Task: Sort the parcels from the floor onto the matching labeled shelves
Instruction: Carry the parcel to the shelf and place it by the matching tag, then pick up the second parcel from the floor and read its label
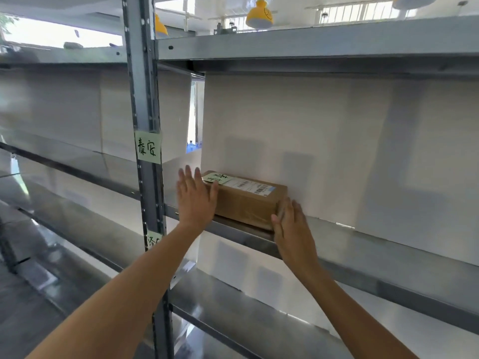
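Note:
A brown cardboard parcel (pixel 246 203) lies on the middle metal shelf (pixel 363 244), close to the white back wall. It carries a green handwritten note and a white shipping label on top. My left hand (pixel 194 196) is flat with straight fingers against the parcel's left end. My right hand (pixel 293 229) lies with straight fingers against its right front corner. A green label with handwritten characters (pixel 148 147) is stuck on the grey upright post (pixel 141 86) at this shelf's level.
A second green label (pixel 154 239) sits lower on the post, partly hidden by my left forearm. Another shelf (pixel 233 314) runs below, one more (pixel 311 42) above. Yellow lamps (pixel 260 15) hang beyond the top shelf. The neighbouring shelf bay (pixel 64 164) stretches left.

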Demonstrator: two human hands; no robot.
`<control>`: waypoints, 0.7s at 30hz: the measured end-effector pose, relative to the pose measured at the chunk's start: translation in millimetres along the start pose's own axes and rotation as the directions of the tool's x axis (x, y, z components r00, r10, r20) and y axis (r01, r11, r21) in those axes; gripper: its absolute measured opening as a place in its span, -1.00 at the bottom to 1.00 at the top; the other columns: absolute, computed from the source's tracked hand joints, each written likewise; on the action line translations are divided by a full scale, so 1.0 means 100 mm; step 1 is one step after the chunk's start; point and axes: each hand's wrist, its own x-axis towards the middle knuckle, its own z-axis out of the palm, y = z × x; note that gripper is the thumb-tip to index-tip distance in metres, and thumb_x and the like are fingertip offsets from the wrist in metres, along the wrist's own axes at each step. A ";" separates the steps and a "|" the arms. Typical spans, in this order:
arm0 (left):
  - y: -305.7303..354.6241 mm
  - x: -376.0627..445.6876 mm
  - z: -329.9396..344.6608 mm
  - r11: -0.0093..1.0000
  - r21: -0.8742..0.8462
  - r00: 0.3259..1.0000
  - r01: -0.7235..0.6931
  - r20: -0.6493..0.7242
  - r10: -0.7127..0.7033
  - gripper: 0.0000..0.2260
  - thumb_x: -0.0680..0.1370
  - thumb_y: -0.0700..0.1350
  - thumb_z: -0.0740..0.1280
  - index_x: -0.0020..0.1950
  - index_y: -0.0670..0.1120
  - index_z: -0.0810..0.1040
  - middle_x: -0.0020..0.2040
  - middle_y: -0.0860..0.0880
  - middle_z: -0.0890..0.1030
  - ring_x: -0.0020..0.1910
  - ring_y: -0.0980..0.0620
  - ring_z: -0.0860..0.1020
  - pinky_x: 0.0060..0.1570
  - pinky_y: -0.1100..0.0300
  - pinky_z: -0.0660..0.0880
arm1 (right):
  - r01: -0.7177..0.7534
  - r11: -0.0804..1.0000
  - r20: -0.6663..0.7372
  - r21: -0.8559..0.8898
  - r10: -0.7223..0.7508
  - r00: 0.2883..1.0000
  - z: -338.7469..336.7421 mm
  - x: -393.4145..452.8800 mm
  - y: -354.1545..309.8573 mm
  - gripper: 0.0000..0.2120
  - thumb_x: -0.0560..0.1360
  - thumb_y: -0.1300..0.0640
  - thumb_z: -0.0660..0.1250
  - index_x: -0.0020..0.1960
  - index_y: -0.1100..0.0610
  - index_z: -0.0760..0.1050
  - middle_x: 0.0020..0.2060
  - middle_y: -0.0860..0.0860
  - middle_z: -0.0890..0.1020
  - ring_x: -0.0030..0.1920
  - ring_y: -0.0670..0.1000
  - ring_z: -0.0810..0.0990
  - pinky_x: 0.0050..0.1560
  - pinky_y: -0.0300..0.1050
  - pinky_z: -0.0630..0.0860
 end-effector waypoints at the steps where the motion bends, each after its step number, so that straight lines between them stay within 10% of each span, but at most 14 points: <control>1: 0.05 -0.03 -0.03 0.996 -0.004 0.996 -0.091 -0.003 0.091 -0.35 0.65 0.22 -0.08 0.62 -0.17 0.01 0.63 -0.19 -0.03 0.61 -0.15 -0.13 0.55 -0.04 -0.16 | 0.023 0.996 -0.009 -0.086 -0.024 1.000 -0.06 -0.01 0.04 -0.40 0.69 -0.08 0.03 0.63 0.15 0.02 0.60 0.17 0.16 0.61 0.15 0.11 0.57 0.02 0.11; 8: 0.76 -0.41 0.01 0.913 -0.048 0.914 -0.404 -0.051 0.402 -0.36 0.64 0.21 -0.13 0.63 -0.12 -0.03 0.64 -0.07 -0.06 0.61 -0.07 -0.13 0.56 0.05 -0.22 | 0.024 0.876 -0.113 -0.482 -0.089 0.990 -0.66 -0.23 0.44 -0.28 0.65 -0.22 -0.08 0.62 0.23 -0.07 0.62 0.18 -0.03 0.63 0.16 -0.05 0.59 0.13 -0.09; 13: 1.61 -0.81 0.19 0.809 -0.118 0.813 -0.576 0.017 0.582 -0.34 0.63 0.25 -0.23 0.63 -0.11 -0.11 0.64 -0.06 -0.13 0.61 -0.04 -0.20 0.56 0.05 -0.27 | -0.106 0.860 -0.172 -0.500 0.021 0.985 -1.23 -0.63 0.98 -0.13 0.47 -0.37 -0.54 0.58 0.18 -0.29 0.62 0.15 -0.15 0.63 0.13 -0.17 0.60 0.08 -0.21; 21: 3.37 -1.61 0.35 0.537 -0.332 0.589 -0.776 -0.075 0.804 -0.39 0.67 0.16 -0.08 0.63 -0.16 -0.02 0.64 -0.08 -0.05 0.62 -0.02 -0.13 0.58 0.05 -0.18 | -0.347 0.768 -0.353 -0.538 0.168 0.920 -2.39 -1.32 1.93 -0.14 0.49 -0.35 -0.54 0.58 0.20 -0.23 0.61 0.14 -0.14 0.62 0.14 -0.14 0.59 0.08 -0.18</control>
